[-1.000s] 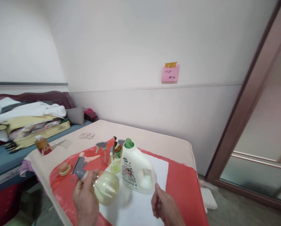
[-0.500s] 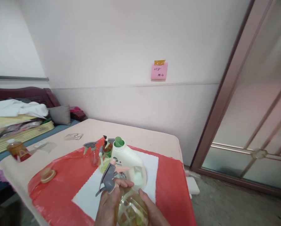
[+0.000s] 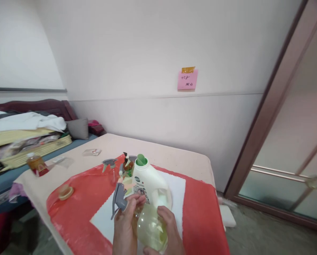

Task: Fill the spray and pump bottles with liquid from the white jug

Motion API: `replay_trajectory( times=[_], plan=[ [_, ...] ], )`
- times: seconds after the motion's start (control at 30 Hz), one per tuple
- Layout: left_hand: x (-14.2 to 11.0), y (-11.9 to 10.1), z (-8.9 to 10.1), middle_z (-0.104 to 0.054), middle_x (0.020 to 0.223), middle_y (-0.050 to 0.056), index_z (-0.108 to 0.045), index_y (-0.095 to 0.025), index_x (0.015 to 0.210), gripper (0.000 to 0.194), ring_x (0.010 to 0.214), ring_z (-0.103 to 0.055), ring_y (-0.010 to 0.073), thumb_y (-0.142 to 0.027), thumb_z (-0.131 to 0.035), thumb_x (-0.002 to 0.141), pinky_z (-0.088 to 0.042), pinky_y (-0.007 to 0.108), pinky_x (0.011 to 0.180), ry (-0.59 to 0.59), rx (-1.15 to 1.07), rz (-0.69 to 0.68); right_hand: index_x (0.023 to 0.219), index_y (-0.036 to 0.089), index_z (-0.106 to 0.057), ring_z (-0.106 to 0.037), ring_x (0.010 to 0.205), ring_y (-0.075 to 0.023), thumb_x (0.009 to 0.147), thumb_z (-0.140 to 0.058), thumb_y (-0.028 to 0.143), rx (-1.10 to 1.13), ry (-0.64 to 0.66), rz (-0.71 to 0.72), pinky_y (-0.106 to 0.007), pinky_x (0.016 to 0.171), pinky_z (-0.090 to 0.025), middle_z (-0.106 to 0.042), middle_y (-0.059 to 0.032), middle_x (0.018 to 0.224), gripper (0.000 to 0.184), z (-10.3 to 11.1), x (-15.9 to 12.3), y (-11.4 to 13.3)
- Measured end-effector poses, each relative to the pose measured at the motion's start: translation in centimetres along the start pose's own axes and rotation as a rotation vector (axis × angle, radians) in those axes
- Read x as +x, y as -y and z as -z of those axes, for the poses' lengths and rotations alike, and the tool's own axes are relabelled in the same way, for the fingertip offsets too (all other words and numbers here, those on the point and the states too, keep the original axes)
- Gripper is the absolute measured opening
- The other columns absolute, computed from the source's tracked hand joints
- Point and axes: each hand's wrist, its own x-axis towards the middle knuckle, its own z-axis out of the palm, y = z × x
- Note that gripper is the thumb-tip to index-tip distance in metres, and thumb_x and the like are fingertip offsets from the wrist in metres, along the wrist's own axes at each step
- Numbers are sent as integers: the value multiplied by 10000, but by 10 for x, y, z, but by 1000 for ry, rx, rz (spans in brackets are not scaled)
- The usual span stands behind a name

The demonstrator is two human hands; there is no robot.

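Observation:
Close to me, a clear round spray bottle [image 3: 151, 228] with pale yellow liquid lies tilted between my hands. Its grey trigger head [image 3: 118, 199] points up and left. My left hand [image 3: 126, 221] is closed around the neck end, just below the trigger; the fingers partly hide the neck. My right hand [image 3: 171, 230] grips the body from the right side, thumb and fingers curved round it. Right behind them stands a large cream detergent jug [image 3: 149, 179] with a green cap [image 3: 140, 160]; my left fingertips overlap its lower part in view.
Several spray and pump bottles, among them a clear one [image 3: 113, 175] and a brown one [image 3: 128, 165], stand left of the jug. A round lid [image 3: 66, 192] lies on the red sheet [image 3: 78, 212]. White paper [image 3: 102, 219] lies beneath. A filled bottle [image 3: 37, 165] stands at the table's left edge.
The view has shifted left, so things appear further right. My hands have turned the spray bottle slightly; its trigger's nozzle faces further away, and my right hand now shows more of its fingers.

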Motion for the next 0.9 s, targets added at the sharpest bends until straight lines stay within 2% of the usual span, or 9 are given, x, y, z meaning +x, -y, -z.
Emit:
replay_trajectory(
  times=[0.07,0.17,0.3,0.4,0.47,0.53,0.63,0.7,0.9],
  plan=[
    [-2,-2,0,-733,947,139,-707,-144,922,438,962,-673,297,-480,-779,651,-533,369,796,0,25,-8,1249,216,-490,-474,1254,-331,463,-785,161,-134,19,60,-399,998,-442,-494,-129,1329,841,-3,-2,-4],
    [-6,-3,-2,-737,915,143,-709,-143,893,447,956,-676,320,-501,-778,633,-531,386,795,5,104,-54,1331,236,-433,-487,1245,-296,499,-753,156,-229,130,-16,-369,969,-466,-478,-112,1352,896,-5,-2,-5],
    [-11,3,-5,-740,881,135,-704,-153,860,456,933,-679,322,-537,-765,622,-528,392,791,26,199,-84,1421,226,-329,-439,1300,-298,542,-687,191,-252,216,-89,-375,1021,-417,-435,-110,1421,950,-6,1,-3],
    [-9,2,-3,-738,915,128,-699,-157,887,432,926,-679,302,-531,-732,673,-520,394,804,80,231,-97,1412,226,-357,-459,1273,-328,538,-662,180,-239,222,-131,-413,1055,-366,-484,-106,1399,927,-4,2,-2],
    [-1,-9,3,-738,897,103,-691,-166,876,364,896,-683,263,-490,-708,712,-508,373,822,25,169,-184,1352,255,-444,-487,1223,-365,498,-684,155,-232,219,-187,-447,1054,-345,-560,-99,1319,893,-2,2,-2],
    [12,-28,14,-730,805,56,-679,-176,824,272,824,-682,206,-426,-694,720,-495,331,828,-124,33,-323,1298,261,-500,-507,1172,-395,457,-710,137,-253,181,-263,-476,1038,-337,-607,-105,1229,875,-2,2,-5],
    [34,-61,37,-684,691,1,-651,-180,734,216,710,-654,148,-395,-638,746,-497,282,763,-390,-191,-443,1309,226,-473,-542,1094,-383,475,-714,172,-253,98,-363,-481,973,-379,-617,-119,1144,869,-8,4,-12],
    [45,-74,51,-665,670,1,-634,-178,716,245,701,-645,138,-409,-590,785,-495,265,723,-467,-253,-450,1344,219,-417,-546,1104,-355,506,-712,207,-151,84,-387,-457,957,-401,-594,-114,1183,888,-15,5,-18],
    [53,-66,55,-657,665,9,-617,-164,721,286,657,-625,129,-442,-605,788,-471,237,645,-385,-238,-348,1380,196,-355,-416,1317,-306,541,-661,163,21,148,-304,-412,1100,-302,-469,-105,1409,894,-41,5,-38]
  ],
)
